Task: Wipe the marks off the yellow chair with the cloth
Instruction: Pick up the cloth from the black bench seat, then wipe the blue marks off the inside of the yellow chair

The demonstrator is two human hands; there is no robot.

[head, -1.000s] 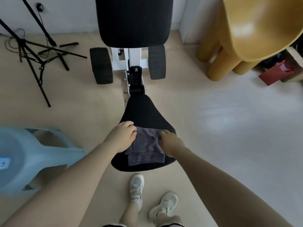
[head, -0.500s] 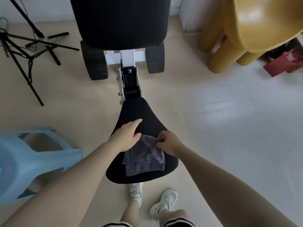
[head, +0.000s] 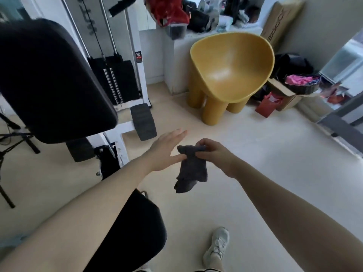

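Observation:
The yellow chair (head: 231, 75) stands on thick round legs at the back, right of centre, its bowl-shaped seat facing me. A dark grey cloth (head: 191, 169) hangs in the air in front of me, well short of the chair. My right hand (head: 213, 155) pinches the cloth's top edge. My left hand (head: 167, 148) is flat with fingers spread, its thumb side touching the cloth's left edge. No marks on the chair can be made out from here.
A black padded exercise bench (head: 49, 81) and white weight machine (head: 117, 79) fill the left. The bench's black seat (head: 133, 228) is under my left arm. Boxes, a red bag (head: 268, 104) and a bin stand right of the chair. My shoe (head: 217, 246) is below.
The cloth has been lifted off the black seat by my right hand. My left hand let go and spread out. My view has swung up and right toward the yellow chair.

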